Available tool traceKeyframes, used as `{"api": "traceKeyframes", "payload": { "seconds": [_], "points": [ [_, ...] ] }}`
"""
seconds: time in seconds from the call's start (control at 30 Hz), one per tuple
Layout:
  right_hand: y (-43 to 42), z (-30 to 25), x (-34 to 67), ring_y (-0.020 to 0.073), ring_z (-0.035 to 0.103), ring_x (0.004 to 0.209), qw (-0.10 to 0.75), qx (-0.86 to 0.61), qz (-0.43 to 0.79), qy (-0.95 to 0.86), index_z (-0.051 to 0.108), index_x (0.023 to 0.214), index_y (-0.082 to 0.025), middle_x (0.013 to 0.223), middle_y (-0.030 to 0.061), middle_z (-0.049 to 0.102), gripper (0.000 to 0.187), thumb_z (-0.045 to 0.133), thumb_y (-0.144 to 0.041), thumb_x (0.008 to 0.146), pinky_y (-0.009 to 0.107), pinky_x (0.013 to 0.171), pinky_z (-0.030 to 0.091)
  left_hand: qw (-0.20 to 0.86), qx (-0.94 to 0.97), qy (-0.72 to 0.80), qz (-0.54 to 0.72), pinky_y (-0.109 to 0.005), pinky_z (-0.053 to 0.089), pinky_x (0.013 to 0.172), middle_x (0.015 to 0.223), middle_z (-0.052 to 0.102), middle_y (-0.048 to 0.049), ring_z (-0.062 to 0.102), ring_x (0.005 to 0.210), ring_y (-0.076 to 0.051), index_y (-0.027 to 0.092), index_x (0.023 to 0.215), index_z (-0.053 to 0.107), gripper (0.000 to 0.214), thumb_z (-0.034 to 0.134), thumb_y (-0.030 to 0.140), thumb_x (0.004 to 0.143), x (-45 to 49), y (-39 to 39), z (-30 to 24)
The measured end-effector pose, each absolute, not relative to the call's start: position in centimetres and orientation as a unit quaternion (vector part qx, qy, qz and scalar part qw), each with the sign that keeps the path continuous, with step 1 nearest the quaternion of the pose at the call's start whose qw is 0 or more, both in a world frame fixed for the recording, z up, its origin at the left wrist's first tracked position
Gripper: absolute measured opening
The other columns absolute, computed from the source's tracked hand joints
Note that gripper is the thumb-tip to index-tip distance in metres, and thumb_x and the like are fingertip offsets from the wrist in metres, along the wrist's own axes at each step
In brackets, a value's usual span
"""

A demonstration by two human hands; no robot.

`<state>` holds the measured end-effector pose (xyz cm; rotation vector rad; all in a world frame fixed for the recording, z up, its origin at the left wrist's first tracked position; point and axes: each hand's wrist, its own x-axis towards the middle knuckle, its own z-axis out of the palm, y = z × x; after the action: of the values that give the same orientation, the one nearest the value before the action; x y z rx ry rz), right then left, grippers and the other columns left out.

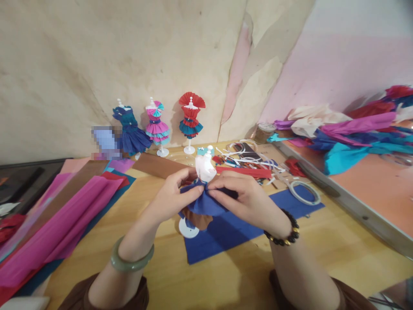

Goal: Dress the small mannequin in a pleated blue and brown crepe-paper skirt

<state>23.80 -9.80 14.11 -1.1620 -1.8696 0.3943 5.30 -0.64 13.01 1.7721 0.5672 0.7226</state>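
Observation:
Between my hands stands a small white dress-form mannequin (205, 167), tilted a little, its round base (189, 228) just above or on the table. Blue crepe paper (206, 205) is gathered around its waist like a skirt, with brown paper (197, 219) showing below. My left hand (180, 189) pinches the blue paper at the waist, thumb in front and fingers behind the form. Thumb and forefinger of my right hand (237, 193) are closed on the same paper at the waist's right side. A flat blue paper sheet (222, 239) lies beneath.
Three dressed mini mannequins (191, 118) stand along the wall. Colored paper sheets (74, 219) lie at left. A tape roll (304, 192), a red strip (245, 172) and scraps are at right, beside a raised metal edge (338, 206) and crumpled paper (351, 129).

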Motion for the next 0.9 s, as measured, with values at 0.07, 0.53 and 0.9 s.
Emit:
{"api": "traceKeyframes", "payload": {
  "seconds": [0.07, 0.53, 0.9],
  "points": [
    [-9.92, 14.2, 23.86, 0.0131, 0.067, 0.084, 0.433, -0.483, 0.159, -0.744, 0.072, 0.095, -0.018, 0.091, 0.0026, 0.073, 0.01, 0.061, -0.018, 0.094, 0.026, 0.079, 0.051, 0.539, 0.749, 0.234, 0.306, -0.035, 0.051, 0.09, 0.105, 0.071, -0.0079, 0.065, 0.102, -0.023, 0.016, 0.102, 0.063, 0.024, 0.066, 0.029, 0.083, 5.26, -0.61, 12.96],
    [-10.15, 14.21, 23.21, 0.0176, 0.067, 0.085, 0.413, -0.465, 0.076, -0.78, 0.07, 0.096, -0.017, 0.092, 0.0071, 0.072, 0.012, 0.058, -0.014, 0.094, 0.031, 0.078, 0.054, 0.545, 0.745, 0.219, 0.316, -0.034, 0.052, 0.091, 0.113, 0.073, -0.0085, 0.067, 0.105, -0.022, 0.016, 0.112, 0.065, 0.029, 0.066, 0.026, 0.084, 5.33, -0.56, 12.69],
    [-10.34, 14.5, 23.41, 0.0165, 0.07, 0.082, 0.419, -0.511, 0.094, -0.745, 0.069, 0.095, -0.02, 0.092, 0.0038, 0.075, 0.01, 0.059, -0.018, 0.093, 0.029, 0.077, 0.053, 0.536, 0.77, 0.195, 0.288, -0.038, 0.05, 0.098, 0.125, 0.069, -0.0113, 0.064, 0.113, -0.026, 0.017, 0.12, 0.064, 0.04, 0.069, 0.031, 0.084, 4.8, -0.29, 12.93]
  ]
}}
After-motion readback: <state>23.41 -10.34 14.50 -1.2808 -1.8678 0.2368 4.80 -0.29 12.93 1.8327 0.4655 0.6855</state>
